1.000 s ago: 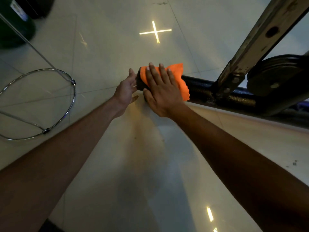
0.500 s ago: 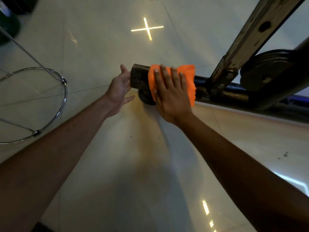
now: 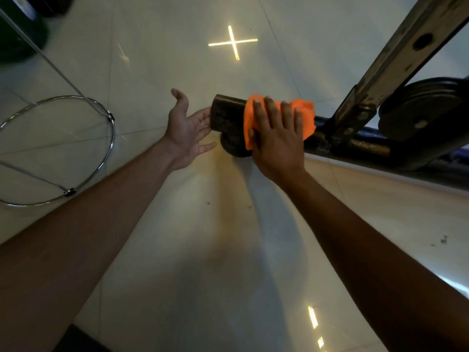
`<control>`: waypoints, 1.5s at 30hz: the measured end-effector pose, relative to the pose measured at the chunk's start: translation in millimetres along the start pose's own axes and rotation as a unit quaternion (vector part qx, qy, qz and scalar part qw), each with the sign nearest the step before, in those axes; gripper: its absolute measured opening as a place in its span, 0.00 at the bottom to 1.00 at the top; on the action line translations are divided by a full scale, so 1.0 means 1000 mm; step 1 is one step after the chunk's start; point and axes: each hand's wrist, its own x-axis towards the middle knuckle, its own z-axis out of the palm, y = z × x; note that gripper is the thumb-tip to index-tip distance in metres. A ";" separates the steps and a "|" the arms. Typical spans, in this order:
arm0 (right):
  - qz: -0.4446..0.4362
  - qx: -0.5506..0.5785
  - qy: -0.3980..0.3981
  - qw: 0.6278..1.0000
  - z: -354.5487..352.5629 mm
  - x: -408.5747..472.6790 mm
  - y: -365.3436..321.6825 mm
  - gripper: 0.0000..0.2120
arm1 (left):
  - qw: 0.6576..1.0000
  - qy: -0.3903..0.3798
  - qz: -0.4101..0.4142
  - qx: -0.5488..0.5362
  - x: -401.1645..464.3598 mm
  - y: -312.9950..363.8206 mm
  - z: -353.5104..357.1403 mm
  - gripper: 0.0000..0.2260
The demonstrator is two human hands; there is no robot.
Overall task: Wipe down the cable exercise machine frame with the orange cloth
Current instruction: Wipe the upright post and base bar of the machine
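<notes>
My right hand (image 3: 276, 138) presses the bright, rumpled orange cloth (image 3: 303, 115) flat-fingered over the dark, pitted frame bar (image 3: 227, 118); my left hand (image 3: 187, 128) is spread open, fingertips touching the bar's end.

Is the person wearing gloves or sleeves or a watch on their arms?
No. Both arms are bare as far up as the picture shows: no sleeves, no gloves. The left hand and the right hand show no rings, and neither wrist has a watch or band. The lighting is dim, so tiny marks cannot be told.

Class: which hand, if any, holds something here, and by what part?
The right hand presses the orange cloth flat onto the frame bar, no grip; the left hand holds nothing.
</notes>
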 end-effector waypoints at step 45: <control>0.302 0.300 0.214 0.879 -0.014 -0.118 0.093 0.27 | 0.718 0.130 0.442 0.521 0.005 -0.066 0.128 0.22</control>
